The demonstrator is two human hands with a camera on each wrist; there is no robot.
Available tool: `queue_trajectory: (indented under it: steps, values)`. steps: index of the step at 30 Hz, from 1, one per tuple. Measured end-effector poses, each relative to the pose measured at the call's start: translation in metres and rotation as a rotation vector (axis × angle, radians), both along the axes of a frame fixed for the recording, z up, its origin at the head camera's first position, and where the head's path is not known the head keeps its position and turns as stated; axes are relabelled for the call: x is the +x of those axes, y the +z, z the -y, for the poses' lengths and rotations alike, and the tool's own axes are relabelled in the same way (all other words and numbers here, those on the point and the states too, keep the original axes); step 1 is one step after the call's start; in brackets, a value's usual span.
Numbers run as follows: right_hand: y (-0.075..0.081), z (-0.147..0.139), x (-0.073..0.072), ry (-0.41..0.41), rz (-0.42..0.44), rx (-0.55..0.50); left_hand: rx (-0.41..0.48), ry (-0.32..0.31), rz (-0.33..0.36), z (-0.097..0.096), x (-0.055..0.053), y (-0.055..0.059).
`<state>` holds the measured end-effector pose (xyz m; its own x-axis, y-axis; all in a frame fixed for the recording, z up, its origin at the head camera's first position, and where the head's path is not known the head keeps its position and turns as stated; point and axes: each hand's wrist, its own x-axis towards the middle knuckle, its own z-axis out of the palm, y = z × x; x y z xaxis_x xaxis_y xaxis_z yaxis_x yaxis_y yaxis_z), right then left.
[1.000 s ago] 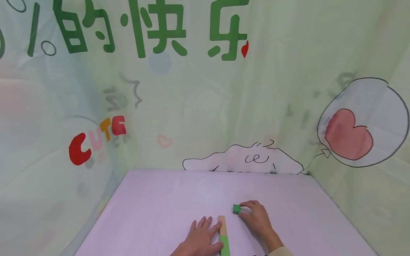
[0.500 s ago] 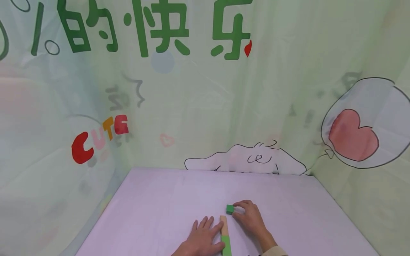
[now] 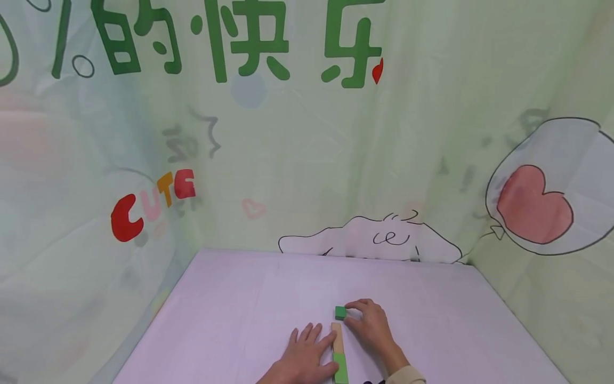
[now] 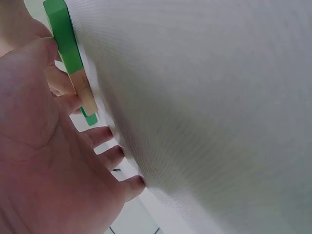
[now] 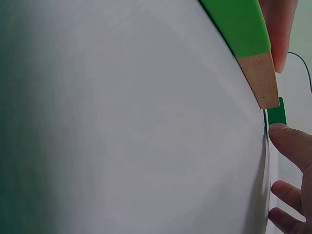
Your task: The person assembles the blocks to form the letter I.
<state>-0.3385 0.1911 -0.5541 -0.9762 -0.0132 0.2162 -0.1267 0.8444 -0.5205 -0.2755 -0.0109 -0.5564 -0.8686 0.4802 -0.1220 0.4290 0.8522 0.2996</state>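
Note:
Beside a row of blocks, my left hand (image 3: pixel 305 356) lies on the table with its fingers spread. Its thumb and index finger touch the row's left side. The row joins a bright green block (image 3: pixel 340 368) at the near end to a plain wooden block (image 3: pixel 337 337) at the far end. Just beyond the wooden block is a small dark green cube (image 3: pixel 340 313), apart from it by a narrow gap. My right hand (image 3: pixel 375 329) pinches that cube between thumb and index finger. In the right wrist view the thumb touches the cube's near end, and its far side is hidden.
A pale lilac tabletop (image 3: pixel 249 298) lies under everything. Printed cloth hangs round it as a backdrop (image 3: pixel 307 160), with a balloon drawing (image 3: pixel 534 205) at the right. A small dark object (image 3: pixel 368 382) shows at the bottom edge near the right sleeve (image 3: pixel 405 375).
My right hand has moved left with the dark green cube, from right of the row to just beyond its far end. The left hand and the two joined blocks hold their place.

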Motion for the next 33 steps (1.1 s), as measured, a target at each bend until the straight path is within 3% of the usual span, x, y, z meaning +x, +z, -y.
queue_trajectory:
  steps: [15, 27, 33]
  values:
    - [0.005, 0.013, -0.003, -0.053, 0.047, 0.089, -0.004, -0.005, 0.014, 0.0, 0.0, 0.003]
    - [0.004, 0.016, -0.004, -0.056, 0.091, 0.085, 0.003, -0.015, -0.024, 0.0, -0.001, -0.007]
    - [0.005, 0.018, -0.005, -0.057, 0.08, 0.091, 0.009, -0.009, -0.008, 0.0, -0.001, -0.003]
